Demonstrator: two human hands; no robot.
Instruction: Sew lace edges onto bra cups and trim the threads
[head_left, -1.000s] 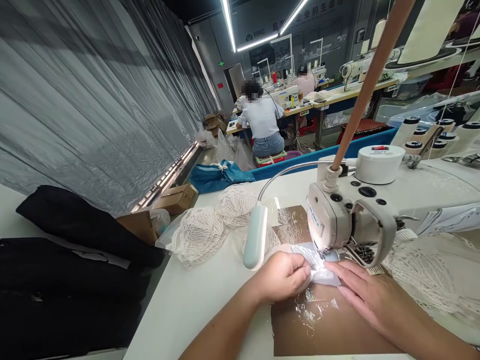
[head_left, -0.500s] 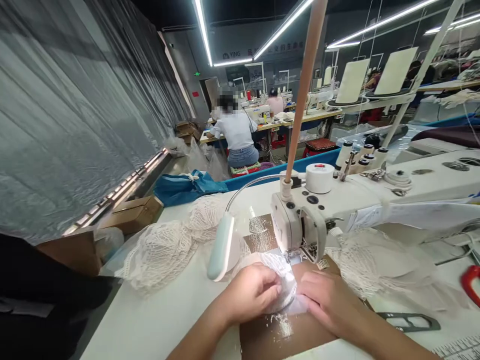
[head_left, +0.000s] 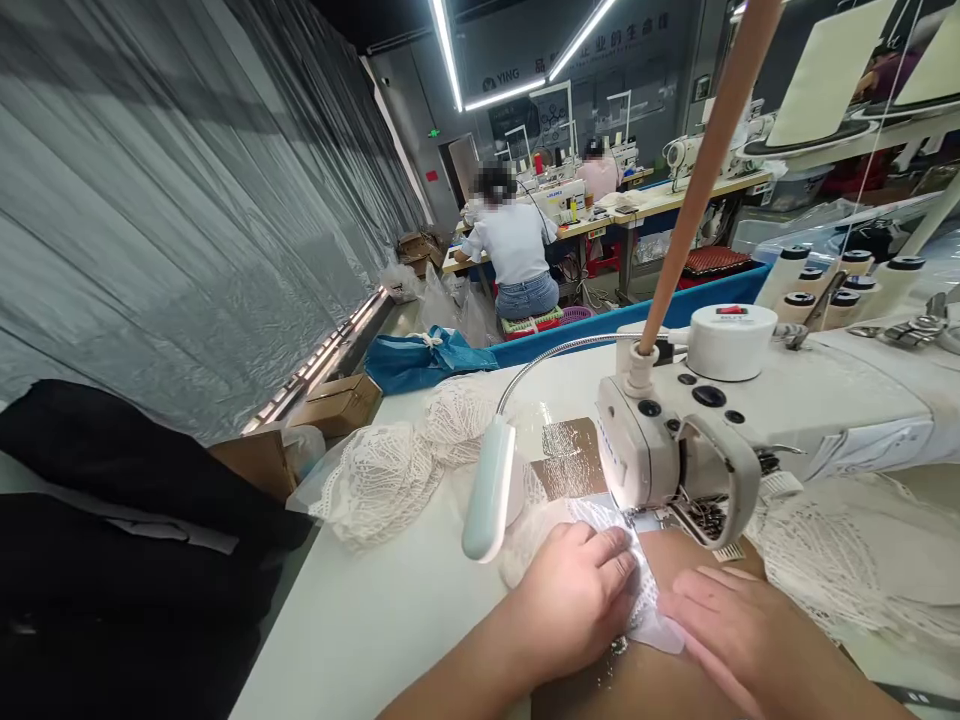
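A white lace piece (head_left: 646, 590) with a sheer edge lies under the needle area of a white sewing machine (head_left: 637, 450). On its left side my left hand (head_left: 589, 590) is closed, fingers bent and pressed onto the lace. My right hand (head_left: 739, 625) holds the sheer right edge, fingers together and fingertips at the fabric; its thumb is hardly visible. A lamp (head_left: 489, 490) on a bendable metal neck lights the spot. Cream lace cups (head_left: 382, 480) are heaped to the left, and more cream lace (head_left: 832, 550) lies right of the machine head.
A slanting brown pole (head_left: 701, 190) rises from the machine. Thread spools (head_left: 795, 270) stand behind it. Blue cloth (head_left: 427, 358) and a cardboard box (head_left: 337, 405) are beyond the table (head_left: 352, 610). A person (head_left: 517, 245) sits at another sewing table; dark fabric (head_left: 135, 560) is at left.
The view has shifted, so the machine and table appear farther right and larger. My left hand has moved forward over the lace and flattened from its pinch. My right hand stays at the edge.
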